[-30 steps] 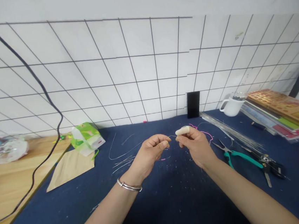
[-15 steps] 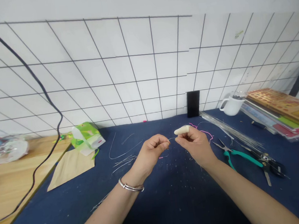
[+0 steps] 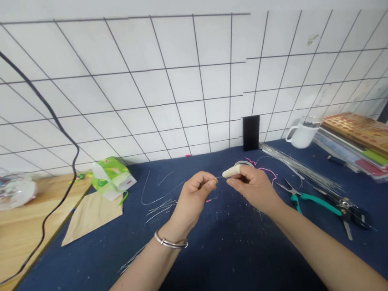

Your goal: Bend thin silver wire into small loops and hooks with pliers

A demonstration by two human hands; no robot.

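Observation:
Over the dark blue cloth, a thin wire (image 3: pixel 219 177) spans the small gap between my hands. My left hand (image 3: pixel 196 192), with a silver bangle on its wrist, pinches one end between thumb and forefinger. The other end is pinched by my right hand (image 3: pixel 254 186), whose forefinger wears a cream finger cot (image 3: pixel 231 172). Behind the right fingers shows a round, pale-rimmed thing (image 3: pixel 245 163), mostly hidden. Loose cut wires (image 3: pixel 160 208) lie left of my left hand. Pliers with teal handles (image 3: pixel 319 203) rest right of my right hand.
A bundle of straight wires (image 3: pixel 302 171) lies at the back right, near a black block (image 3: pixel 251 133) and a white mug (image 3: pixel 302 134). Stacked books (image 3: pixel 368 138) stand far right. On the left are a brown paper sheet (image 3: pixel 94 217) and a green packet (image 3: pixel 110 174).
The right fingertip with the cot has shifted slightly left, and more of the round rim behind it shows. Both hands keep their pinch on the wire. The view has tilted a little.

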